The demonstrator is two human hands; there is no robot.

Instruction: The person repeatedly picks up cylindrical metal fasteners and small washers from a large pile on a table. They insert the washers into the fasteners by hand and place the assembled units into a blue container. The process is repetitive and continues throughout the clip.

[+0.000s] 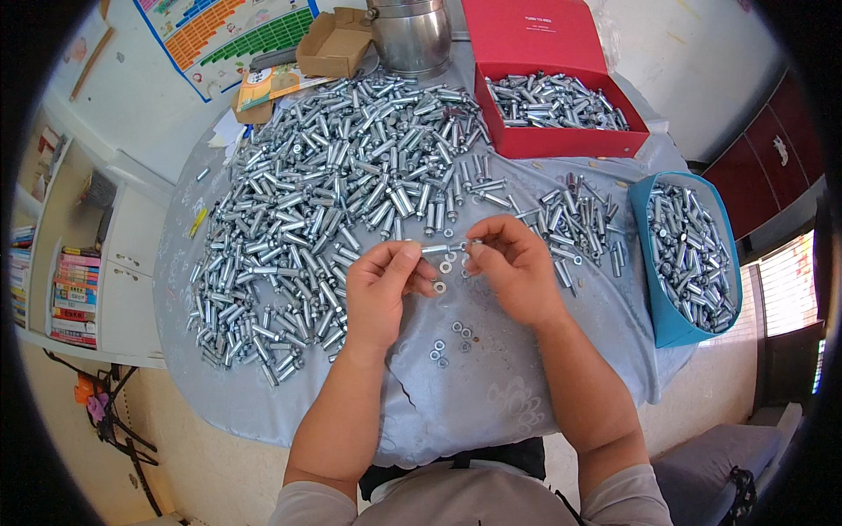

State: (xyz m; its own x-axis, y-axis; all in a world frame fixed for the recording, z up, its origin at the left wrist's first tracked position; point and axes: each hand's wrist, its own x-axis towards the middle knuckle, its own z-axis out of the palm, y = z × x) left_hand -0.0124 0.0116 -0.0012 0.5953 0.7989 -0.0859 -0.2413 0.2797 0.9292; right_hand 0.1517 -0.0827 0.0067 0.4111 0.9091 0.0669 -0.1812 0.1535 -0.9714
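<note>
Between my two hands a silver expansion bolt [436, 249] is held level, just above the table. My left hand [377, 285] pinches its left end between thumb and fingers. At the other end, the thumb and forefinger of my right hand [517, 267] close on the tip; whether a nut or washer sits there is too small to tell. Loose washers [440, 287] lie below the bolt, beside my left fingertips. Nearer to me, several hex nuts [436, 355] are scattered on the cloth. A large heap of expansion bolts [351, 167] spreads beyond and left of my hands.
A red box [561, 145] full of bolts stands at the far right, its lid up. Right of it is a blue bin [671, 298] of bolts. A smaller bolt pile [574, 219] lies between. A metal pot [410, 39] and a cardboard box [331, 44] stand at the back.
</note>
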